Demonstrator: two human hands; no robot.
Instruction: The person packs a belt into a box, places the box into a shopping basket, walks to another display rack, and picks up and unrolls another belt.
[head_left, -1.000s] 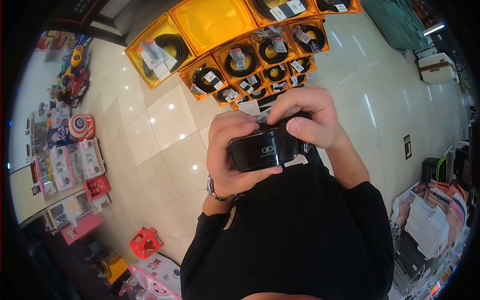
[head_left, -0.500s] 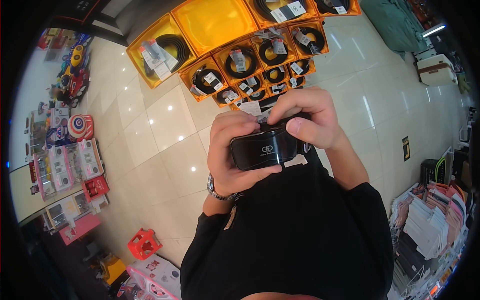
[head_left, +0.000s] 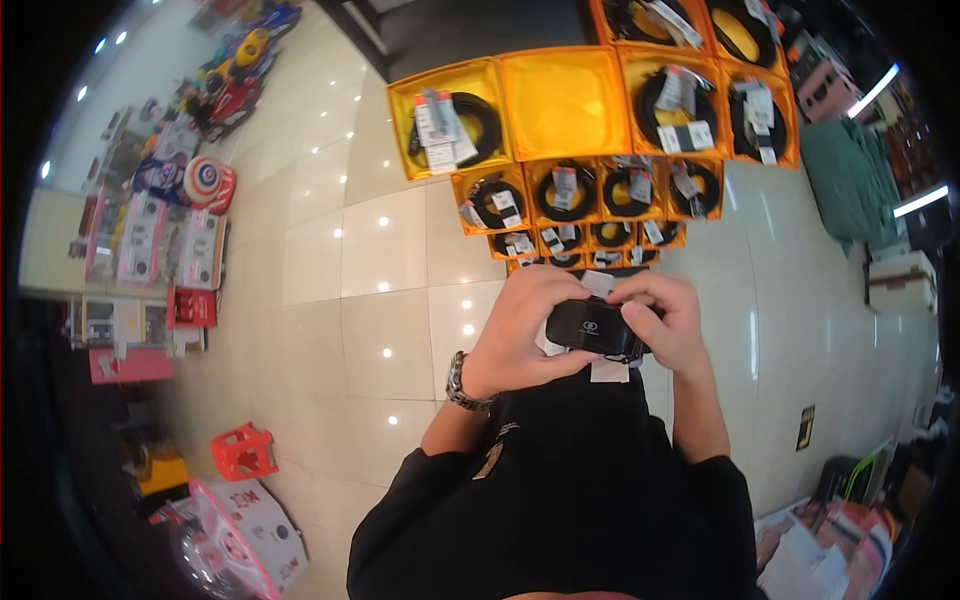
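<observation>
Hands [head_left: 522,325] [head_left: 672,322] gripping a smooth black round-cornered object [head_left: 585,328], flat pale tag [head_left: 610,372] below.

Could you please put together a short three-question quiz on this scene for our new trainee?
1. What shows on the front of the black item held by the left hand and right hand?
A) a red stripe
B) a pale logo
C) a green label

2. True or false: a metal watch is on the left wrist.

3. Fill in the missing word: the open boxes, most of which hold tagged black coils, are coloured ____.

Key: 1. B; 2. True; 3. yellow.
</observation>
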